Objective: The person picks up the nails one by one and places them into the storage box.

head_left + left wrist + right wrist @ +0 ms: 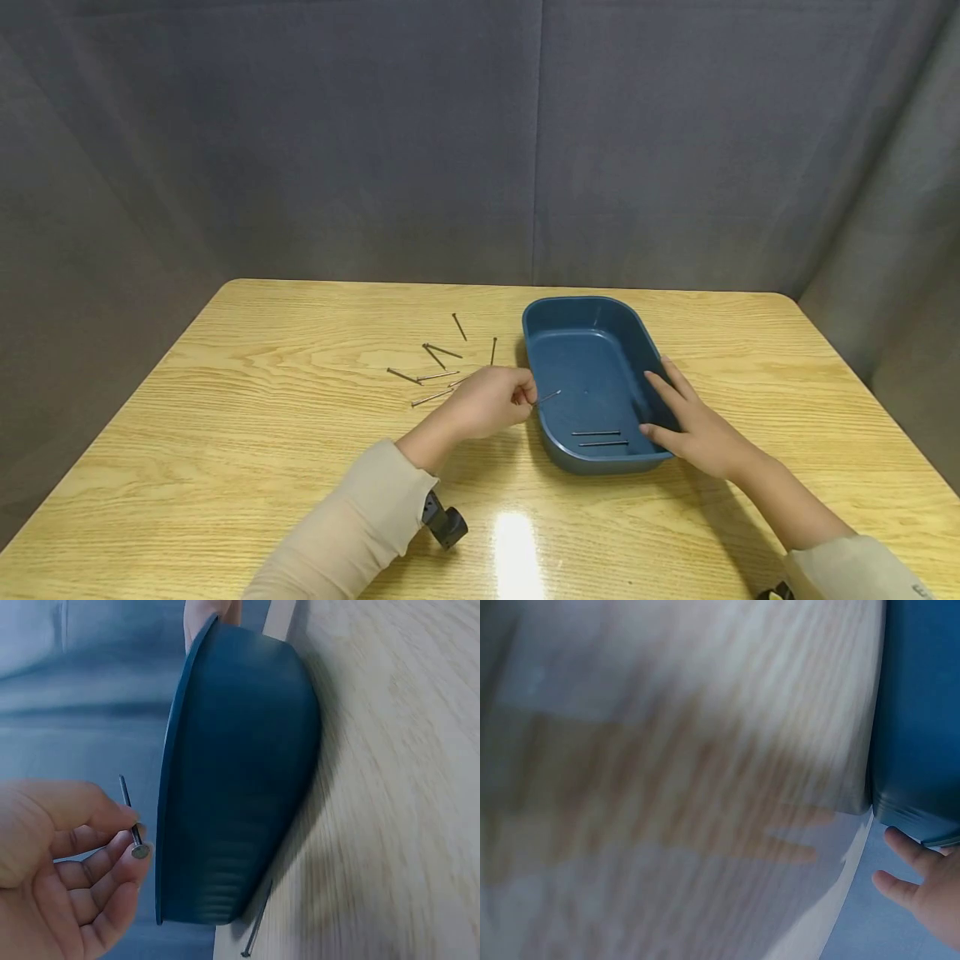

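Note:
My left hand (pixel 491 402) pinches a nail (pixel 550 396) between thumb and fingertips at the left rim of a blue plastic tub (pixel 577 346). In the left wrist view the nail (pixel 126 793) slants up from the fingertips, its flat head lowest, beside the tub's outer wall (pixel 240 750). My right hand (pixel 701 433) rests at the tub's right rim with fingers spread and fairly straight, some reaching over the edge. Two nails (pixel 600 443) lie on the tub floor near its front end. Several loose nails (pixel 435 398) lie on the table left of the tub.
The wood-grain table (pixel 247 417) carries the tub right of its middle. Grey curtains (pixel 375 150) hang behind and at both sides. One nail (pixel 493 350) lies close to the tub's left wall, another (pixel 459 327) farther back.

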`<state>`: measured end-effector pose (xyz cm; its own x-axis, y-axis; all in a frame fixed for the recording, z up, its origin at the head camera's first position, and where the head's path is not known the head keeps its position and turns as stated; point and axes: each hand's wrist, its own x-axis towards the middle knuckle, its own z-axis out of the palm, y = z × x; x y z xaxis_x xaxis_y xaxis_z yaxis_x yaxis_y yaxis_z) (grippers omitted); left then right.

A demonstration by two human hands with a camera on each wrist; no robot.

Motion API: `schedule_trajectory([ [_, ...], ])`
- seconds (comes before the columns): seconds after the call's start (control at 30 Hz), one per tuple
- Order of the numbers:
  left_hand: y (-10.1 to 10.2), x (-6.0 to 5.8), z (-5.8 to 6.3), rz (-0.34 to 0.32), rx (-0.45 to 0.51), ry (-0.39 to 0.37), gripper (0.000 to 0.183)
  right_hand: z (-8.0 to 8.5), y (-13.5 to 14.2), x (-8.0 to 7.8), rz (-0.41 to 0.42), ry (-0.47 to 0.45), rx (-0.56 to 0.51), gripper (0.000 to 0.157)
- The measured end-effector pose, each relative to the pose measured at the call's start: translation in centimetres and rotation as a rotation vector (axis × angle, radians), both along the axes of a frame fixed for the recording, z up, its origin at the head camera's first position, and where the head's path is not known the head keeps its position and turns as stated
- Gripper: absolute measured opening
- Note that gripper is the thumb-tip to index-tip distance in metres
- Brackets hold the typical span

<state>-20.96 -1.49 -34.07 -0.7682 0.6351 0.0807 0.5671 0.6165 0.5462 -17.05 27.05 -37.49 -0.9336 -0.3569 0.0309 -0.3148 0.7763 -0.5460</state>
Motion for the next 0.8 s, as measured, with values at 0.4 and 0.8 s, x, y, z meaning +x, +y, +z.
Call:
schedule_trajectory([
  [0.4, 1.6, 0.0, 0.2, -0.006, 0.046, -0.059, 0.009, 0.1, 0.0, 0.0, 0.002, -0.003, 0.007, 0.070],
  [0.8, 2.6, 0.0, 0.4, -0.023, 0.098, -0.111, 0.008, -0.1, 0.1, -0.1, -0.001, -0.003, 0.006, 0.070],
])
